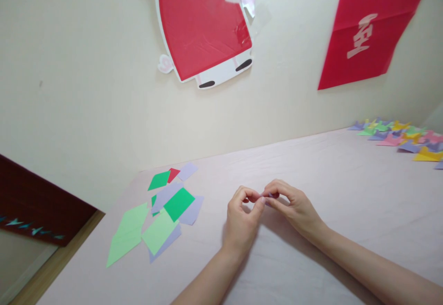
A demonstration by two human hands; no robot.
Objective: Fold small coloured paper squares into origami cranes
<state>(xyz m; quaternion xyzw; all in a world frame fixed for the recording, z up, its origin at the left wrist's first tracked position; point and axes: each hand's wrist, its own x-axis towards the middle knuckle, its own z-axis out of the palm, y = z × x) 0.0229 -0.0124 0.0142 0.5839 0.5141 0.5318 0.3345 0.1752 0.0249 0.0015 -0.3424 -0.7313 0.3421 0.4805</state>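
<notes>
My left hand [242,219] and my right hand [292,206] meet above the middle of the pink table [311,166]. Both are closed in a pinch, fingertips touching, on a small folded purple paper piece [269,196] of which only a sliver shows between the fingers. To the left of my hands lies a loose heap of coloured paper sheets [162,212], green, light green, lilac and one red, flat on the table.
Several folded paper shapes [401,136] in yellow, green, purple and pink lie at the table's far right. The table butts against a cream wall with a cartoon cut-out [204,28] and a red banner [370,28]. A dark red board [38,203] stands at lower left.
</notes>
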